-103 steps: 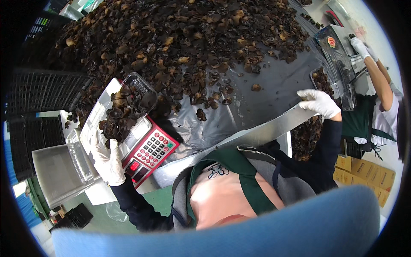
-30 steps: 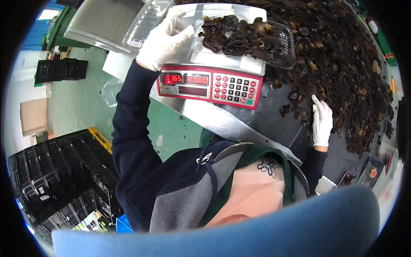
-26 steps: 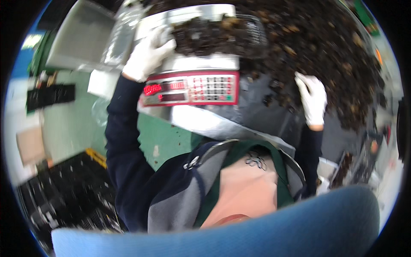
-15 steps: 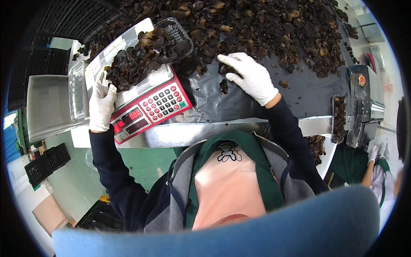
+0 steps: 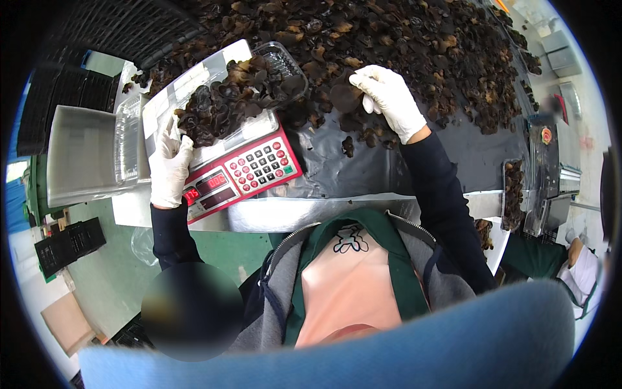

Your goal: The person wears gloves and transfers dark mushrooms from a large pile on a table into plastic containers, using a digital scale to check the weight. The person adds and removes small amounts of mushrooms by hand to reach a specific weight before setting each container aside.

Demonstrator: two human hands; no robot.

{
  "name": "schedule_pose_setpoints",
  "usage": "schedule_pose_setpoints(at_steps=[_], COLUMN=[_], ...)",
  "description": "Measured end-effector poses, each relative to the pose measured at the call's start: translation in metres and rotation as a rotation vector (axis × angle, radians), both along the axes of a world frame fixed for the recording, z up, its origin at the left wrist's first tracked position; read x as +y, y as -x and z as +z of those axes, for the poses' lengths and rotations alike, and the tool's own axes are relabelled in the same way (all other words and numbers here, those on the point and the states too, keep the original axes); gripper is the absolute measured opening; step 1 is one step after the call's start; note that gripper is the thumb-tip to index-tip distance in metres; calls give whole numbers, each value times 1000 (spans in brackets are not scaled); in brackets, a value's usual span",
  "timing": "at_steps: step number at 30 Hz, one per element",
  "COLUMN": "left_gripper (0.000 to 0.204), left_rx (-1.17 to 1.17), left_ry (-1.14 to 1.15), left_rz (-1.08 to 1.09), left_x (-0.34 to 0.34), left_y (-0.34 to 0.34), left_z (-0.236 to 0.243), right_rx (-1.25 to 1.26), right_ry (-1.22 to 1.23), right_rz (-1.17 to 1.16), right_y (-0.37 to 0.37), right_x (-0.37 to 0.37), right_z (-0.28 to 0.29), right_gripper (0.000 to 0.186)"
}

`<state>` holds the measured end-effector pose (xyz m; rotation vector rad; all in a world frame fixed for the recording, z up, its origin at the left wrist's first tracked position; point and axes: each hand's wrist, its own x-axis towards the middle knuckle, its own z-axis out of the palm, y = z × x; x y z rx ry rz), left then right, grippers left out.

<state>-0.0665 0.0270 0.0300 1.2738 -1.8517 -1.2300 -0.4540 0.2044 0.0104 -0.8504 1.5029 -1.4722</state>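
Note:
My gloved left hand point(image 5: 171, 166) has its fingers curled at the left end of a clear tray point(image 5: 285, 61) heaped with dark, ruffled fungus pieces point(image 5: 223, 100); what exactly they grip is unclear. The tray rests on a silver-topped red scale point(image 5: 267, 174) with lit red displays. My gloved right hand point(image 5: 365, 91) pinches a broad dark fungus piece point(image 5: 345, 97) to the right of the tray, over the edge of the large pile point(image 5: 427, 65) on black sheeting point(image 5: 350, 178).
Stacked clear lids point(image 5: 83, 152) lie left of the scale, beside black crates point(image 5: 45, 110). A filled tray point(image 5: 513, 194) and a machine point(image 5: 544, 178) stand at the right, where a co-worker point(image 5: 576, 272) shows. Green floor point(image 5: 233, 253) appears below the table.
Since half a second ago, my right hand has moved slightly up and closed on a fungus piece. Earlier, the whole view swung round and back; my left hand stays by the tray.

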Motion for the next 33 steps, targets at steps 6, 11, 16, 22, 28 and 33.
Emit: schedule_pose_setpoints(at_steps=[6, 11, 16, 22, 28, 33], left_gripper=[61, 59, 59, 58, 56, 58], left_rx=[-44, 12, 25, 30, -73, -128], left_ry=[-44, -1, -26, -22, 87, 161], left_rz=[-68, -44, -21, -13, 0, -55], left_x=[1, 4, 6, 5, 3, 2], left_y=[4, 3, 2, 4, 3, -7], left_z=[10, 2, 0, -2, 2, -3], right_rx=[-11, -429, 25, 1125, 1384, 976], right_ry=[12, 118, -303, -312, -343, -138], right_rz=[-40, -2, 153, 186, 287, 258], right_y=[10, 20, -6, -46, -43, -13], right_x=[0, 24, 54, 49, 24, 4], right_z=[-11, -17, -15, -60, -63, -9], right_gripper=[27, 30, 37, 80, 36, 23])
